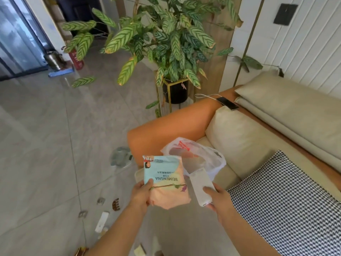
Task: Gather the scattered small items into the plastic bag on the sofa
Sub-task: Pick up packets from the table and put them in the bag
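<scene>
left hand (141, 194): a BEIMENGNA tissue pack (166, 182) is gripped | right hand (217, 198): a white power bank (202, 187) is gripped | both are held just before the plastic bag (199, 157) on the sofa (239, 145) | hair claw (115, 205) is left on the floor (46, 145)

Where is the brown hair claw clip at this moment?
In the head view, the brown hair claw clip lies on the floor at lower left, left of the left hand.

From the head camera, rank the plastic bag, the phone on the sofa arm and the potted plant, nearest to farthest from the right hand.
Measured from the right hand:
1. Plastic bag, just beyond it on the sofa seat.
2. Phone, farther back on the orange sofa arm.
3. Potted plant, on the floor behind the arm.
</scene>
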